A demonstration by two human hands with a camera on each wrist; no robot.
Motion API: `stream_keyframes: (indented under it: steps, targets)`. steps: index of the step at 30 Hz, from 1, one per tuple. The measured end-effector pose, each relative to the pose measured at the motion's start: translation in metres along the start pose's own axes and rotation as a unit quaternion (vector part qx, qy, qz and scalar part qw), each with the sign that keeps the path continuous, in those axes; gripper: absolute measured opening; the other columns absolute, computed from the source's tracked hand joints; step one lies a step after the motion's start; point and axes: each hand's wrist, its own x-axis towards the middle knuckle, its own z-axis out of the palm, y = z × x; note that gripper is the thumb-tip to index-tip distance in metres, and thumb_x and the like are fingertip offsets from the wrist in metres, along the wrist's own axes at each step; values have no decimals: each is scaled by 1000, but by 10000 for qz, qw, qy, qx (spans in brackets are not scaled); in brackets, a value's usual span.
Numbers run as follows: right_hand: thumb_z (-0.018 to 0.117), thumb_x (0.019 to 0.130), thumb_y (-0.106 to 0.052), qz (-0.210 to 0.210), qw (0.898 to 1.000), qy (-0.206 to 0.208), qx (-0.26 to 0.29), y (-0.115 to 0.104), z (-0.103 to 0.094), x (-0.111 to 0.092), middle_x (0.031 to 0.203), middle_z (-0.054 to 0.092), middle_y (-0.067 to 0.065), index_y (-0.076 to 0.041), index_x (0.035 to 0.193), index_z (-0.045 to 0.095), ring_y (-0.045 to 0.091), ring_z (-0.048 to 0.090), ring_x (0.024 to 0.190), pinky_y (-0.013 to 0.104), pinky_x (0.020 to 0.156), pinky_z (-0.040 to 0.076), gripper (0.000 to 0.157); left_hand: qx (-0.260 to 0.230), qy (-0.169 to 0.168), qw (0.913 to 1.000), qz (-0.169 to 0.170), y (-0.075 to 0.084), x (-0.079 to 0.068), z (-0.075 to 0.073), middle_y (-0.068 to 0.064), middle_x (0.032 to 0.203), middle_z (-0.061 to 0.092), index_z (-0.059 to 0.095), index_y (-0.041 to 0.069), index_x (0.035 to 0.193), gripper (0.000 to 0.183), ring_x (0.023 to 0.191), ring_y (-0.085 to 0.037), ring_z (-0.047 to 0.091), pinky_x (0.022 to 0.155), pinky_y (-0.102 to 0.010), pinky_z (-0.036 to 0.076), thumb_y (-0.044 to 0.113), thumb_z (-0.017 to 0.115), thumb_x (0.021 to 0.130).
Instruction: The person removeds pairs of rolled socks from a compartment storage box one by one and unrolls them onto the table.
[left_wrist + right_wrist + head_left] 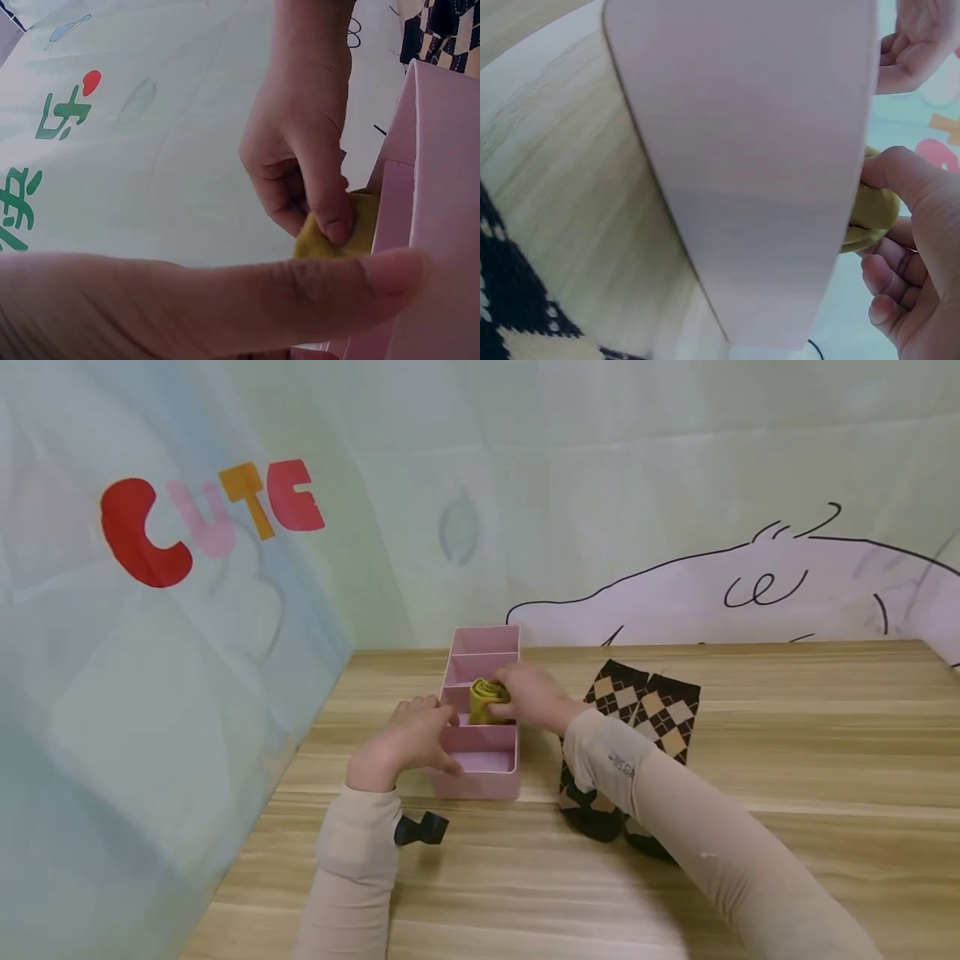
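A long pink box (476,787) with dividers stands on the table, its compartments in a row running away from me. My right hand (534,695) pinches a rolled mustard-yellow cloth (487,692) between thumb and fingers, low in a middle compartment. In the left wrist view, that thumb lies across the cloth (358,225), partly behind the box wall. My left hand (408,733) touches the box's left rim with spread fingers, its thumb reaching over the front compartment. The right wrist view shows the cloth (874,210) rising above the box's side wall (750,165).
A pair of black socks (672,722) with tan diamonds lies right of the box, partly under my right forearm. A small black piece (422,828) sticks out from my left cuff. Behind the wood-grain table (810,735) hangs a printed backdrop (600,493).
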Motion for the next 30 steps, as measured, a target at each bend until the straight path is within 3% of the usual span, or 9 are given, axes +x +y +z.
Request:
stream_keyframes:
  steps: [11,23,30]
  targets:
    - [66,88,-30,77,9983,385,432,-2,-16,-7,108,65,9,-4,118,60,22,59,100,36,92,50,40,71,-10,10000,48,4,2,-1,-12,116,58,60,4,117,59,111,-30,51,101,-46,37,32,84,71]
    - [66,88,-29,-17,9953,821,521,1,-33,-17,103,65,8,-3,116,60,21,58,94,34,84,51,38,73,47,9999,54,8,1,1,-16,123,58,59,5,120,59,116,-34,51,106,-49,34,32,82,74]
    - [67,89,-28,42,9942,906,586,10,-42,-27,99,64,7,-3,109,62,21,56,92,34,83,50,32,337,553,9968,470,20,3,0,-15,119,61,59,3,118,52,114,-33,54,102,-49,39,33,77,81]
